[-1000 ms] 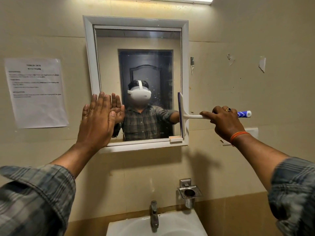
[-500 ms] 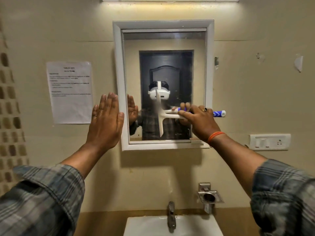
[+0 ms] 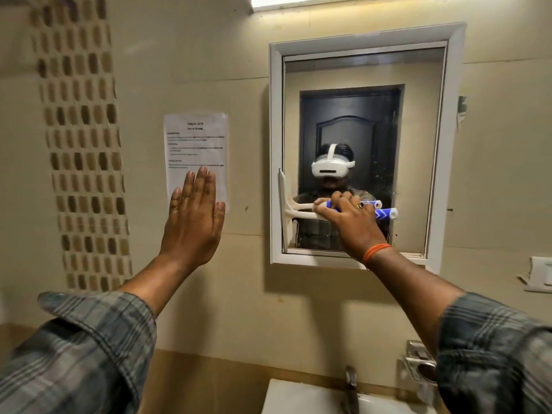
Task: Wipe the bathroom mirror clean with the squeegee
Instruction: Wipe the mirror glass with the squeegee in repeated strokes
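A white-framed mirror (image 3: 418, 115) hangs on the beige wall at the upper right. My right hand (image 3: 351, 224) grips the blue-and-white handle of a white squeegee (image 3: 286, 210), whose blade stands upright against the glass at the mirror's left edge, in its lower half. Specks remain on the glass toward the right side. My left hand (image 3: 194, 222) is flat with fingers spread, held up against the wall left of the mirror, over the lower edge of a paper notice.
A printed paper notice (image 3: 195, 144) is taped to the wall left of the mirror. A white sink (image 3: 298, 398) with a metal tap (image 3: 351, 389) sits below. A metal holder (image 3: 421, 369) is at lower right, a switch plate (image 3: 540, 271) at the right edge.
My right hand has dragged the squeegee leftward across the glass, from the mirror's right edge to its left edge. My left hand has shifted from the mirror's left frame onto the wall by the notice.
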